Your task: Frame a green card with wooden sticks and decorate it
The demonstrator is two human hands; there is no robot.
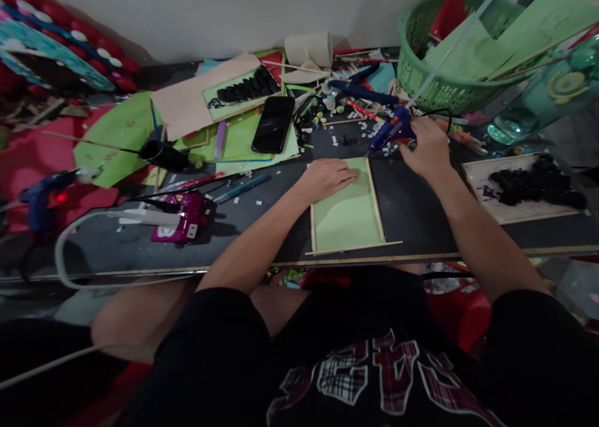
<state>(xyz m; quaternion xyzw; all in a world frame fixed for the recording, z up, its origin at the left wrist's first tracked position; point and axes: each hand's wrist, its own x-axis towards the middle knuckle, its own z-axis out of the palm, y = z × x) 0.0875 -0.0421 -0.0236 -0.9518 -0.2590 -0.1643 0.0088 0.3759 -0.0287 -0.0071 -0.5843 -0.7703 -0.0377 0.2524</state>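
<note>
A pale green sheet lies on the dark table with thin wooden sticks along its edges. The stick on the near edge juts out past both corners. My left hand rests palm down on the sheet's upper part, its fingers stretched out flat. In my right hand is a blue hot glue gun with a small red light showing. Its nozzle points down at the sheet's far right corner. Whether the tip touches the stick there I cannot tell.
A black phone and a framed panel with black pieces lie behind. A similar panel lies at right, near a green basket and a bottle. Left are a purple power strip and another glue gun.
</note>
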